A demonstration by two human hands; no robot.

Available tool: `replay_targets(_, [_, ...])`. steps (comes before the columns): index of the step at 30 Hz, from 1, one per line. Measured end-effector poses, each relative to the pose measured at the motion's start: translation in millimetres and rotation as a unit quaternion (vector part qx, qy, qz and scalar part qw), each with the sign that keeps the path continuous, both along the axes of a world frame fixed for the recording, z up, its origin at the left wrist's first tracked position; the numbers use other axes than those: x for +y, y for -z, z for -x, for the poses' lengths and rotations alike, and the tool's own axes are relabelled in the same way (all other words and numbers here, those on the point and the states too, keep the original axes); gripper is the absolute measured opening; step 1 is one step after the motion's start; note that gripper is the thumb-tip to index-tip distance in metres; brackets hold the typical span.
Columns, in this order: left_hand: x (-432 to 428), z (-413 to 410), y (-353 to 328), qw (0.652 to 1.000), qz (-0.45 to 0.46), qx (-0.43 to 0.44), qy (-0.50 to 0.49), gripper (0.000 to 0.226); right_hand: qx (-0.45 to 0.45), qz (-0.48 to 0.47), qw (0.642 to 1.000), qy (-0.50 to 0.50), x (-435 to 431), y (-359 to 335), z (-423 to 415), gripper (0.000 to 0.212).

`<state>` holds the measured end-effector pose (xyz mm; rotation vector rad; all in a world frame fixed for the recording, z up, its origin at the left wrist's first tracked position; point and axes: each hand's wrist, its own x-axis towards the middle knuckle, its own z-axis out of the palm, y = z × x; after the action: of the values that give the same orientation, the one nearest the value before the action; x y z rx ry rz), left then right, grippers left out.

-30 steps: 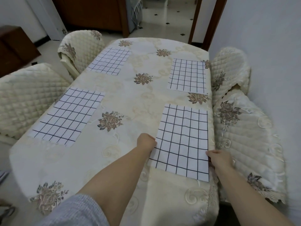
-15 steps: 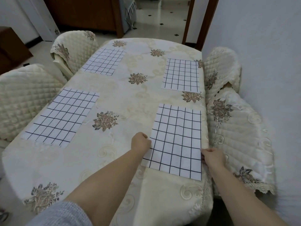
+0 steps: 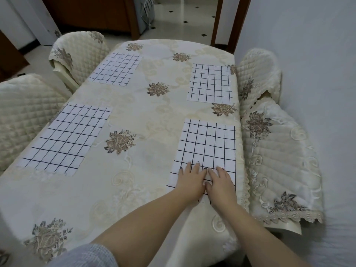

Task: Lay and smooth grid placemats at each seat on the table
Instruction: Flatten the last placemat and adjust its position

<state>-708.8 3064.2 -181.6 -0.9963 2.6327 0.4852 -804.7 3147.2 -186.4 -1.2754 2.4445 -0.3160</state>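
Observation:
Several white placemats with a dark grid lie flat on the cream floral tablecloth [image 3: 154,120]. The near-right placemat [image 3: 208,143] has both my hands on its near end. My left hand [image 3: 189,180] lies flat, palm down, fingers spread. My right hand [image 3: 219,182] lies flat beside it, the two touching at the thumbs. The far-right placemat [image 3: 211,83], the near-left placemat [image 3: 67,137] and the far-left placemat [image 3: 117,69] lie untouched at their seats.
Quilted cream chairs stand close on both sides: two on the right [image 3: 277,157] against the white wall [image 3: 317,74], two on the left [image 3: 23,112]. A doorway with dark wood frames [image 3: 227,20] opens past the table's far end.
Both hands left the side edges of the near-right placemat and came together flat on its near end. The camera view shifted slightly.

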Motion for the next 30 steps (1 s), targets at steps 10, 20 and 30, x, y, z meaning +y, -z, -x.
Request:
replay_targets(10, [-14,-18,-2,0.998,0.018,0.027,-0.051,0.068,-0.034,-0.009,0.996,0.079,16,-2,15,0.064])
replay_targets(20, [-97,41,-30,0.991,0.039,0.107,-0.072,0.053,-0.024,0.068,0.997,0.041,-69,-19,67,0.056])
replay_targets(30, [-135,111,-3,0.999,0.001,0.012,-0.037,0.055,0.035,-0.05,0.998,-0.028,-134,3,122,0.06])
